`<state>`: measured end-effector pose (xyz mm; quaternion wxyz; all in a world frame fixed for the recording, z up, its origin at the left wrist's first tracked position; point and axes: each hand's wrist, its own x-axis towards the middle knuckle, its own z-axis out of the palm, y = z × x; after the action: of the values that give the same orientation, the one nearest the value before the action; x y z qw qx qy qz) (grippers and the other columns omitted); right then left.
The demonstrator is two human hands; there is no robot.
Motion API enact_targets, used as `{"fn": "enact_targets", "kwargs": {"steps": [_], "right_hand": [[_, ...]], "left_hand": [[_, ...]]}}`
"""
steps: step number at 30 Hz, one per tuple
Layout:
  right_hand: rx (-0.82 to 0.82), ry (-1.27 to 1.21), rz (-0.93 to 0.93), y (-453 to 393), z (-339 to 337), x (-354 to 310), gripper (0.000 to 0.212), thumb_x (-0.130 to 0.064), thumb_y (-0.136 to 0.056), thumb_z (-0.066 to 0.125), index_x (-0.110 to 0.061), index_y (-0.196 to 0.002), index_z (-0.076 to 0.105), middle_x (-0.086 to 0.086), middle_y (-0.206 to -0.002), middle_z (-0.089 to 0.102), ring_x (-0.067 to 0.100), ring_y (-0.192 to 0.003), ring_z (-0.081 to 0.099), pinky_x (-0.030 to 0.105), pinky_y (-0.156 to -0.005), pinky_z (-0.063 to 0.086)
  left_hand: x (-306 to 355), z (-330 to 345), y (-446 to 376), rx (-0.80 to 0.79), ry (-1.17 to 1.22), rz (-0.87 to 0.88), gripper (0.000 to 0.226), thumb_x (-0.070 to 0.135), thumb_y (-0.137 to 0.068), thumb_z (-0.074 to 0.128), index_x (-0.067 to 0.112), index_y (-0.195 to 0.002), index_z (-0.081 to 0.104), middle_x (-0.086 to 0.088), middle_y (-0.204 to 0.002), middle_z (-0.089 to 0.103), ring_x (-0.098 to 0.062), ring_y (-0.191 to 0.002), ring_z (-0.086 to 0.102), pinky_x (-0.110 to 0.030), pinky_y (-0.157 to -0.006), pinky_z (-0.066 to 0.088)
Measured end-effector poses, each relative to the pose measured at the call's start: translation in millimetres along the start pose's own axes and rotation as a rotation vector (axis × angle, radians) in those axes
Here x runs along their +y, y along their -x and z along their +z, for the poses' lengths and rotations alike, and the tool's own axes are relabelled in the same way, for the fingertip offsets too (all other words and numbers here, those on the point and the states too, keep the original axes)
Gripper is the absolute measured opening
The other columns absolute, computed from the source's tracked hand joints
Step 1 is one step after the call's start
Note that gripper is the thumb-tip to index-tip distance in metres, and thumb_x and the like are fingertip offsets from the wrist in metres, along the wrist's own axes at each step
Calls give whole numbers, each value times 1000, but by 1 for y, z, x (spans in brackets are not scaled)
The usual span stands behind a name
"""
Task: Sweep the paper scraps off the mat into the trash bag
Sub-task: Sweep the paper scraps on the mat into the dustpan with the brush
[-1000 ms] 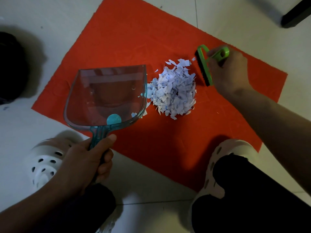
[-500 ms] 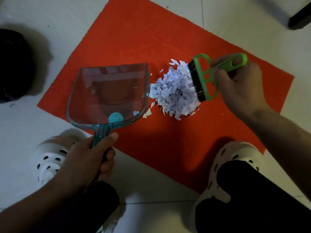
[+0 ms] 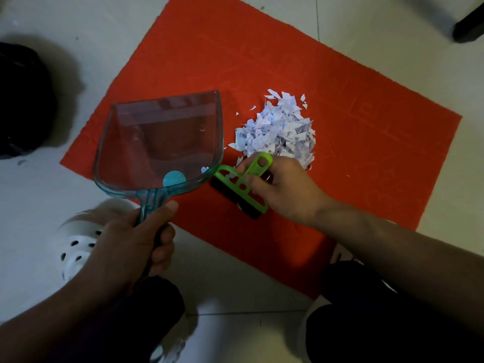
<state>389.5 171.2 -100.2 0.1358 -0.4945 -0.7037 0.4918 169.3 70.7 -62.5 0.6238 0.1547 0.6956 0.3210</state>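
A pile of white paper scraps (image 3: 277,132) lies in the middle of the red mat (image 3: 366,132). My left hand (image 3: 131,244) grips the handle of a clear teal dustpan (image 3: 162,142), which rests on the mat just left of the pile with its open edge toward the far side. One scrap sits inside the pan near its right rim. My right hand (image 3: 285,189) holds a green hand brush (image 3: 241,187) on the near side of the pile, bristles down on the mat beside the pan's rear corner. A black trash bag (image 3: 23,100) sits at the far left on the floor.
White tiled floor (image 3: 78,35) surrounds the mat. My white perforated shoes (image 3: 81,239) and dark trouser legs are at the near edge, one foot on each side. A dark furniture leg (image 3: 468,24) stands at the top right corner.
My right hand has carried the brush from the right side of the pile around to its near side, next to the dustpan. The pile and the dustpan have stayed roughly in place.
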Motion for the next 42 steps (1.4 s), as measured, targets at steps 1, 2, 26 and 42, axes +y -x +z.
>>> {"fn": "enact_targets", "kwargs": {"steps": [1,2,26,42], "right_hand": [[28,18,1,-3,-4,0,13,-14,-92,60,-18,-102,68,0,-95,71,14,-83,65,30,-76,52],[73,47,2,-7,-11,1,12,-14,-92,60,-18,-101,68,1,-92,71,15,-80,64,29,-74,51],[272,-7,33,-18,-27,-3,12,-13,-92,56,-21,-91,66,-4,-72,66,13,-62,61,28,-60,48],[60,93,46,5,-56,21,8,-13,-90,67,-17,-97,70,0,-85,72,21,-73,69,34,-71,54]], "left_hand": [[0,0,0,0,9,4,37,38,-74,66,8,-69,45,-5,-50,38,-12,-30,32,-18,-30,29],[0,0,1,0,10,7,36,38,-75,66,8,-69,46,-5,-50,39,-12,-30,32,-18,-30,29],[0,-9,2,3,33,22,32,33,-80,64,8,-72,47,-4,-49,41,-12,-31,34,-22,-30,31],[2,-27,21,36,-379,37,48,52,-74,64,11,-53,51,-15,-49,48,-25,-45,42,-28,-46,40]]}}
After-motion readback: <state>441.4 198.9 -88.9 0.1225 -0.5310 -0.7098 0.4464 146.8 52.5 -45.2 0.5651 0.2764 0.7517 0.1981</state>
